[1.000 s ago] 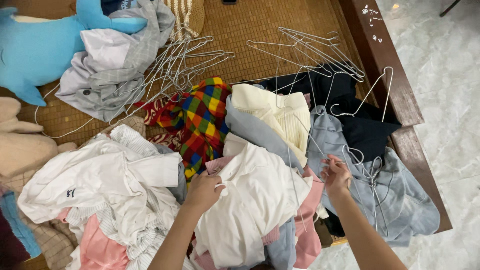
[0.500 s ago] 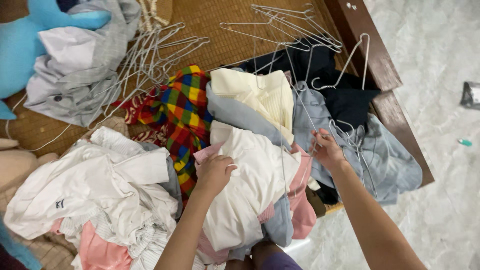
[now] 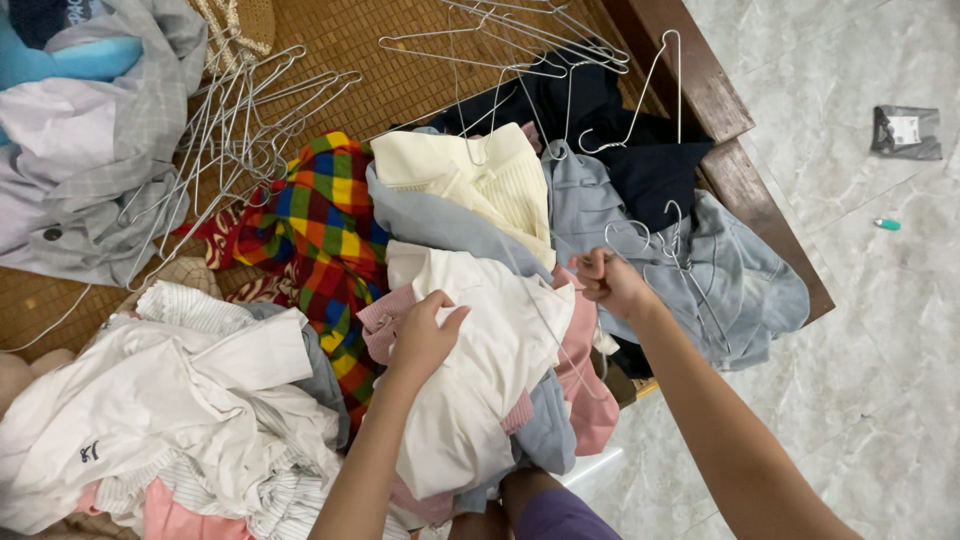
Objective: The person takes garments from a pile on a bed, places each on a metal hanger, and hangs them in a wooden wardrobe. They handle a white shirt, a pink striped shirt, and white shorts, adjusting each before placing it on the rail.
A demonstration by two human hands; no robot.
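Cream-white cotton shirt sits at the bed's near edge, left hand pinching its collar, right hand fisted on a thin wire hanger, so I'd hold that collar taut.

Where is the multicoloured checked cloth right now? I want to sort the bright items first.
In the head view the multicoloured checked cloth lies left of centre on the woven mat, between the wire hangers and the cream knit, just above the left hand.

A woven brown mat covers a bed framed by a dark wooden rail. Beside it lies a pale, glossy marble-tiled floor, evenly lit.
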